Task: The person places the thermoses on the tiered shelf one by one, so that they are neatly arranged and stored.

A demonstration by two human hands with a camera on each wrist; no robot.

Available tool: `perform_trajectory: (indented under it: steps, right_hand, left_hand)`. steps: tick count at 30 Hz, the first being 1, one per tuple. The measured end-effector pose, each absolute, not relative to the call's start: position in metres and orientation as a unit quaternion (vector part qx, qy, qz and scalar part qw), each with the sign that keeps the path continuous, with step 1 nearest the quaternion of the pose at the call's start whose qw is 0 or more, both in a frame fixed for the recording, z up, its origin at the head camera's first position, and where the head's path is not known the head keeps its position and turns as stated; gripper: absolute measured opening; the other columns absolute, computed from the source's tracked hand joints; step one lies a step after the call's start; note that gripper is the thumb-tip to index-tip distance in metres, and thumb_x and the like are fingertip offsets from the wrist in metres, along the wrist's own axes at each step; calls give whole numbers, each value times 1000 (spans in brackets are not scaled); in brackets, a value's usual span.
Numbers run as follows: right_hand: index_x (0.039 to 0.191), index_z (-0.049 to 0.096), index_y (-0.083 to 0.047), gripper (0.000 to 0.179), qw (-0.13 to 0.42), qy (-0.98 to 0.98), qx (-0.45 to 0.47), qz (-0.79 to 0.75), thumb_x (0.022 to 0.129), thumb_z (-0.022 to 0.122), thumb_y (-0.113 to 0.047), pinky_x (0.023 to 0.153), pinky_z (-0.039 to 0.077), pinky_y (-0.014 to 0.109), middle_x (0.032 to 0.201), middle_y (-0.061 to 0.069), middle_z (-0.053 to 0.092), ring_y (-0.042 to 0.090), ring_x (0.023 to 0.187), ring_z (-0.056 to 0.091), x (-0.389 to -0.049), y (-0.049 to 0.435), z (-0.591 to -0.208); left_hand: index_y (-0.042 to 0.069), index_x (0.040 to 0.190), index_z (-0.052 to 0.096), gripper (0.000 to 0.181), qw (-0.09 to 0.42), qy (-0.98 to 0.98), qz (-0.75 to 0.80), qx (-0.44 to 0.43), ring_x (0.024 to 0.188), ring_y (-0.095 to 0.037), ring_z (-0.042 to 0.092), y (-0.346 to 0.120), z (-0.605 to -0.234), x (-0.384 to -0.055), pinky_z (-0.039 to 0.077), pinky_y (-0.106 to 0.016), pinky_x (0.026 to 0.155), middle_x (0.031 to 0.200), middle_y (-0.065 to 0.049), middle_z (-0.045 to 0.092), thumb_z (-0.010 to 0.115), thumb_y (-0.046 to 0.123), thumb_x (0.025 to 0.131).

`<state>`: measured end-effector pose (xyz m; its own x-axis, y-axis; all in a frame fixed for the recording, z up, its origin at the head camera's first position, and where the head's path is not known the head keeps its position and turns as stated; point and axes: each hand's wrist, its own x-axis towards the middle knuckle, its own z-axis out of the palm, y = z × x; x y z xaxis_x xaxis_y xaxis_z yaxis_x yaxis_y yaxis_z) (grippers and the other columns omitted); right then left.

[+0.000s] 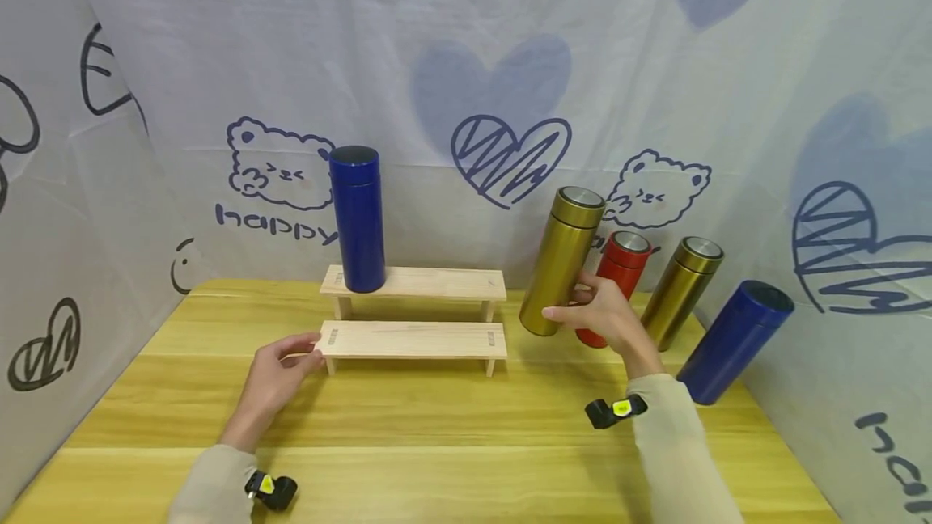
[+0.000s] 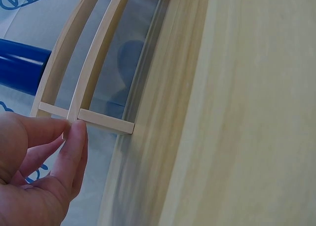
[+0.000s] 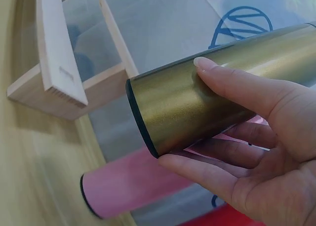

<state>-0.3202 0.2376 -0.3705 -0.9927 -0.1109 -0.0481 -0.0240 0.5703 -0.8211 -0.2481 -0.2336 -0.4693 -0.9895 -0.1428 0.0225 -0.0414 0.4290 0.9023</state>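
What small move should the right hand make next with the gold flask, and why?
Probably carry the gold flask leftward toward the two-tier wooden stand and set it upright. The right hand grips it lifted and tilted above the table, one blue flask already stands on the upper tier, and the left hand pinches the lower tier's left end, seemingly steadying it.

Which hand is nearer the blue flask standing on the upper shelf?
Left. The left hand pinches the lower shelf's end below the blue flask; the right hand holds a gold flask farther off.
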Motion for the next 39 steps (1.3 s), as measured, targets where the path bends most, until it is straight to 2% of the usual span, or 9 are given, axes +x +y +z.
perform_trajectory:
  steps: [9,13,17,21,24,31,39]
  right_hand:
    - [148,53,-6,87,30,879,-69,-471,76,93,-33,113,47,52,143,16,64,35,129,63,-332,215,-354]
    - [145,56,-6,82,31,874,-81,-479,76,93,-29,113,48,50,143,14,64,34,128,63,-337,201,-349]
    - [143,57,-6,79,27,873,-86,-479,76,93,-27,106,54,47,140,16,65,34,125,65,-341,187,-345]
    - [144,55,-4,80,32,872,-85,-482,77,93,-26,95,60,44,137,19,67,34,122,67,-345,174,-341]
    - [146,52,-2,82,33,869,-86,-486,78,92,-24,93,61,43,134,20,68,35,120,68,-347,164,-338]
    - [150,47,-2,91,45,862,-66,-501,76,94,-26,99,58,45,136,20,67,34,123,67,-355,142,-336]
    - [148,50,-2,88,32,866,-83,-492,76,93,-26,106,55,45,136,20,68,32,125,66,-360,119,-336]
  left_hand:
    - [4,142,61,40,47,-844,-531,57,111,-27,69,-234,-470,-249,51,-15,78,134,-24,63,62,17,104]
    - [4,142,61,40,47,-846,-529,57,105,-17,69,-235,-471,-249,51,-16,79,133,-23,64,63,18,104]
    - [4,141,62,40,48,-846,-528,55,101,-11,68,-235,-471,-250,51,-16,79,133,-23,64,63,18,104]
    - [4,141,61,40,47,-846,-529,53,104,-16,69,-235,-470,-250,51,-16,78,133,-24,64,62,17,104]
    - [3,141,61,39,47,-846,-529,53,105,-18,69,-235,-470,-250,51,-16,78,133,-24,64,62,16,104]
    - [4,142,61,40,44,-846,-529,54,102,-12,69,-234,-468,-250,50,-16,79,132,-23,64,62,17,104]
    - [4,141,62,40,47,-848,-525,54,105,-14,69,-235,-469,-250,49,-12,79,132,-22,64,63,15,103]
